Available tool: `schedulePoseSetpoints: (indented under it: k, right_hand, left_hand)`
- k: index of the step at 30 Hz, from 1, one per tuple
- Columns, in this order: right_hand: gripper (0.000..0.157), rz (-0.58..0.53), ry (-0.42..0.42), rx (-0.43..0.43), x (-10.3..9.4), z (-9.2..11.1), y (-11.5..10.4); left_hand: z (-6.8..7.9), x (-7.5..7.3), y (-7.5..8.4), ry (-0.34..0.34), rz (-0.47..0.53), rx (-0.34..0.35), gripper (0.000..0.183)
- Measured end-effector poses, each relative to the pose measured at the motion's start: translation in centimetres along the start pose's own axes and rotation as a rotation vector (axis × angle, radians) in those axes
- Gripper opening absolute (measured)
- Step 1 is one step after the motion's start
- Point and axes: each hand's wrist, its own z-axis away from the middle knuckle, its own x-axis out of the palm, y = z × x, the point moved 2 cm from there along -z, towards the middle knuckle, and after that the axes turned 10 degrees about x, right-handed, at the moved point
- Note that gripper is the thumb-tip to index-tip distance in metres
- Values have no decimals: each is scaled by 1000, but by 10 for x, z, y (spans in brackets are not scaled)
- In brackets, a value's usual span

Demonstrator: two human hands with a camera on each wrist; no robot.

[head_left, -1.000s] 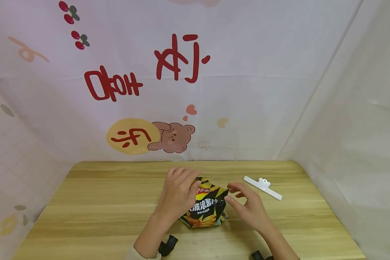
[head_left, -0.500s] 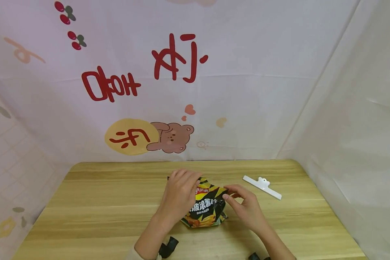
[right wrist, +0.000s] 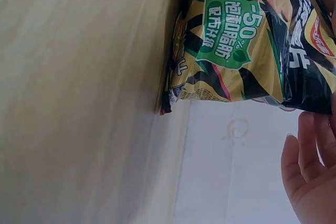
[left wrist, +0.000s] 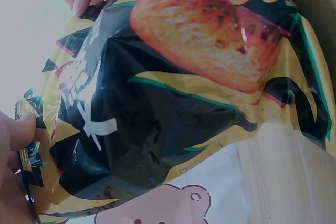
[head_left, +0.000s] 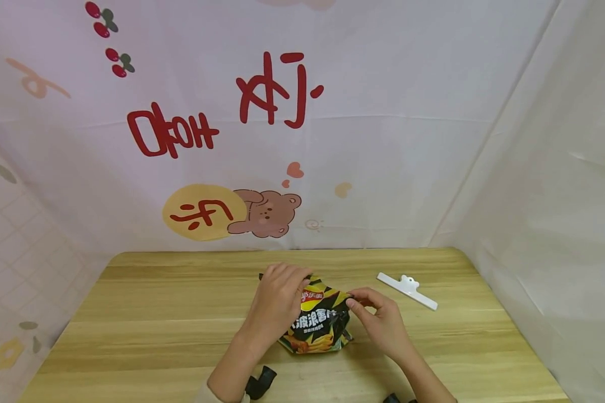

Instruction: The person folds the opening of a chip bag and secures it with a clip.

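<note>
A black and gold bag of potato chips (head_left: 315, 322) stands tilted on the table between my two hands. My left hand (head_left: 279, 299) grips its upper left edge; in the left wrist view the left thumb (left wrist: 21, 129) presses on the crimped top seam. At the bag's upper right corner, my right hand (head_left: 380, 319) pinches the edge between thumb and fingers. The bag's printed front (right wrist: 226, 24) shows in the right wrist view, its bottom seam near the tabletop. Part of the bag's left side is hidden behind the left hand in the head view.
On the wooden table (head_left: 166, 319), a white bag clip (head_left: 407, 290) with a long bar lies to the right, beyond my right hand. A black piece (head_left: 261, 383) sits beside the left wrist. A printed cloth (head_left: 383, 168) hangs behind the table.
My right hand has moved slightly left and its thumb and fingers have closed on the bag's upper right corner. The left hand keeps its grip in nearly the same place.
</note>
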Motion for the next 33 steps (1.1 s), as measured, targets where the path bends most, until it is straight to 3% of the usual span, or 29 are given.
schedulePoseSetpoints:
  k: [10, 22, 33]
  right_hand:
    - [14, -38, 25, 11, 1, -2, 0]
    - [21, -21, 76, -177, 0, -2, 6]
    - [22, -50, 53, -204, -1, -3, 5]
  left_hand:
    - [-1, -3, -1, 29, 21, -4, 15]
    - [0, -5, -1, 68, 93, 9, 33]
    - [0, -6, -1, 77, 109, 25, 44]
